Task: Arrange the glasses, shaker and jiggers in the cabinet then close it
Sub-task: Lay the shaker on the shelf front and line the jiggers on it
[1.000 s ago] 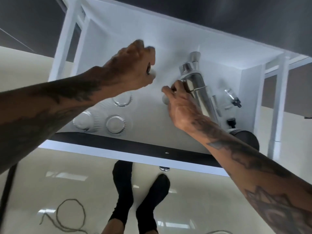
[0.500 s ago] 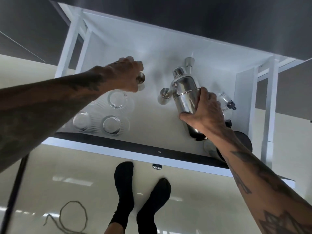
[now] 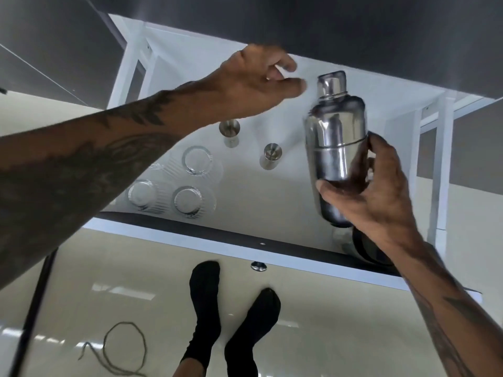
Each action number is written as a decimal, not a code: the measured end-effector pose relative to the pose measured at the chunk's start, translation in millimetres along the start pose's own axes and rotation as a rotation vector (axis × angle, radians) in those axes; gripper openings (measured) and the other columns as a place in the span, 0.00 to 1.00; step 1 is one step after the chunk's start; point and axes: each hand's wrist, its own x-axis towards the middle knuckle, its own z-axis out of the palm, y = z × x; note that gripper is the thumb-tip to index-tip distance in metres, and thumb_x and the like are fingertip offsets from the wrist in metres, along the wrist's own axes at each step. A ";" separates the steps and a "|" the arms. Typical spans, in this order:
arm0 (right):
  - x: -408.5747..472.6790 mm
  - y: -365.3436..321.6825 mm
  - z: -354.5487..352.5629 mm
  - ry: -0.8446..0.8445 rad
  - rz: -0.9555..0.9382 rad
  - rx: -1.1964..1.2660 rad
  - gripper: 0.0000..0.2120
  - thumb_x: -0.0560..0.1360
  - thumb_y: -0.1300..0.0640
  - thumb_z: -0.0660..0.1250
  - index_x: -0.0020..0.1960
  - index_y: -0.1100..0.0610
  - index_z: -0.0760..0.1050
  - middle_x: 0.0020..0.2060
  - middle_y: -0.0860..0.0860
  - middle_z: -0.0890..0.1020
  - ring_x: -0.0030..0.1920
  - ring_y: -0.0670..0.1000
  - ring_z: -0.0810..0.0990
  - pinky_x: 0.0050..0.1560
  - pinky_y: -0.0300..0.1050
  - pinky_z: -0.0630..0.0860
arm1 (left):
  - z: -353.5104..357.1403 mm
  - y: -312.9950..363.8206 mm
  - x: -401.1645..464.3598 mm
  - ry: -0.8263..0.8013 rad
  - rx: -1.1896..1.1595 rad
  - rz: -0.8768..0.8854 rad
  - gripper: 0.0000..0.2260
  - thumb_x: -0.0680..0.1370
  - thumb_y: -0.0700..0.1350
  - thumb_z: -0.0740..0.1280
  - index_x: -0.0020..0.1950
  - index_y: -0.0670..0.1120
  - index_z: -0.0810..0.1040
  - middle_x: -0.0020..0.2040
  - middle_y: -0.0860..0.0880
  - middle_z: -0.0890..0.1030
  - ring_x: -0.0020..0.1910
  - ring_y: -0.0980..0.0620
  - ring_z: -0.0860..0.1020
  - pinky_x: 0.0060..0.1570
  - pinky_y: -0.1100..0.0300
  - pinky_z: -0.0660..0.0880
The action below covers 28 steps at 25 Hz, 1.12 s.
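Observation:
My right hand [image 3: 373,191] grips the steel shaker [image 3: 334,137] by its lower body and holds it lifted and tilted above the white cabinet shelf [image 3: 272,202]. Two steel jiggers stand on the shelf: one [image 3: 230,130] just under my left wrist, the other [image 3: 270,156] to its right. Three ribbed clear glasses [image 3: 197,160] [image 3: 143,194] [image 3: 189,201] are grouped at the left front, partly behind my left forearm. My left hand [image 3: 261,80] hovers above the jiggers, fingers loosely curled, nothing visible in it.
The cabinet's dark front edge [image 3: 217,229] runs across the view, with a round metal knob [image 3: 258,266] below it. A dark round object [image 3: 367,248] sits at the shelf's right front behind my right wrist. White side posts [image 3: 442,170] frame the right. A cord [image 3: 122,349] lies on the floor.
My right hand has lifted the shaker up off the shelf. My left hand let go of the jiggers, which now stand on the shelf, and rose above them.

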 end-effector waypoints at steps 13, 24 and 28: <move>-6.3 9.8 32.8 -0.794 -0.296 -0.205 0.46 0.64 0.49 0.79 0.73 0.39 0.56 0.65 0.37 0.67 0.57 0.39 0.65 0.52 0.29 0.62 | 28.0 -45.8 -86.9 -0.405 0.445 0.071 0.17 0.76 0.50 0.68 0.65 0.55 0.75 0.60 0.54 0.78 0.53 0.56 0.76 0.48 0.59 0.73; -2.1 16.4 -0.3 -0.697 0.033 -0.249 0.22 0.73 0.41 0.70 0.64 0.47 0.78 0.57 0.46 0.78 0.55 0.48 0.77 0.56 0.46 0.76 | 66.4 -75.4 -87.4 -0.423 0.450 0.064 0.10 0.74 0.46 0.72 0.42 0.56 0.73 0.48 0.53 0.75 0.43 0.54 0.76 0.34 0.69 0.65; 18.2 18.9 2.7 -0.579 0.090 -0.211 0.12 0.76 0.48 0.70 0.57 0.51 0.82 0.54 0.49 0.83 0.43 0.45 0.79 0.42 0.35 0.73 | 64.8 -71.5 -82.1 -0.439 0.433 0.002 0.12 0.73 0.45 0.73 0.41 0.58 0.72 0.47 0.54 0.73 0.44 0.54 0.75 0.33 0.67 0.63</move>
